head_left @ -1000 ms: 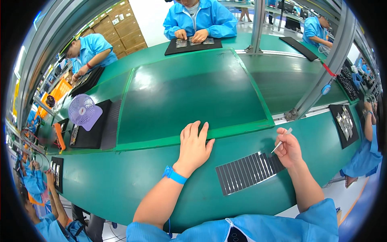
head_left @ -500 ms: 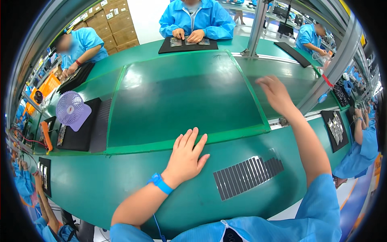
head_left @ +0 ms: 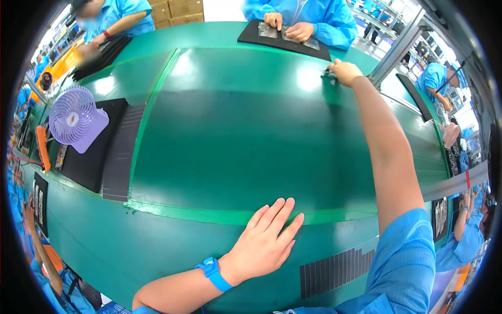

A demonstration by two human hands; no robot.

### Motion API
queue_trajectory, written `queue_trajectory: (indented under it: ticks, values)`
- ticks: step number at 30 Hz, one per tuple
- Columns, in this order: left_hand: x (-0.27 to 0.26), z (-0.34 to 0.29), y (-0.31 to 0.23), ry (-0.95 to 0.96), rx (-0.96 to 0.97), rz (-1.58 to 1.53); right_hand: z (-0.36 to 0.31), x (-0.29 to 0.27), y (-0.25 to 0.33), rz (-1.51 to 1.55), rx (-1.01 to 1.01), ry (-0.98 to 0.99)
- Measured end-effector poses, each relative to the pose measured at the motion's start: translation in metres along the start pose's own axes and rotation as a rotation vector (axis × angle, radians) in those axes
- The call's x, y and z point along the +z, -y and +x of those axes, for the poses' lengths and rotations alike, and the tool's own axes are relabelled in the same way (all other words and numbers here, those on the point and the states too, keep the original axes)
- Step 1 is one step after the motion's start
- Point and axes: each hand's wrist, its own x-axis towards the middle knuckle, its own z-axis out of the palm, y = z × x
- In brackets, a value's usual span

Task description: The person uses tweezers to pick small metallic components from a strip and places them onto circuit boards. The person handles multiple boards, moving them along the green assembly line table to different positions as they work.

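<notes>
My left hand [head_left: 265, 242] rests palm down near the green-taped front edge of the work mat [head_left: 235, 152]. Its fingers are stretched out and it holds nothing; a blue strap [head_left: 214, 273] circles the wrist. Stretched far forward, my right hand [head_left: 346, 72] is at the mat's far right edge. Its fingers close on a small dark, shiny piece [head_left: 329, 76], too small to name. Beside my right sleeve on the green table lies a row of dark narrow strips [head_left: 334, 272], partly hidden by that sleeve.
A purple fan [head_left: 73, 118] stands at the left on a black pad [head_left: 99, 157]. Opposite sits a co-worker [head_left: 300, 21] with hands on boards over a black mat [head_left: 256, 34]. A metal post [head_left: 400, 47] rises beside my right hand. Other workers are at both sides.
My right hand has reached farther forward across the mat and now has a small dark piece at its fingers. The view has shifted; my left hand stays flat.
</notes>
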Motion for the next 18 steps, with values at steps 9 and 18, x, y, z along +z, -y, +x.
queue_trajectory:
  ticks: [9, 18]
  values:
    - [-0.002, 0.004, -0.003, 0.036, -0.029, 0.054, 0.014, -0.008, -0.009, 0.089, -0.084, 0.126]
    - [-0.055, 0.021, 0.049, -0.164, -0.127, -0.123, -0.046, -0.048, 0.057, 0.609, -0.257, 0.015]
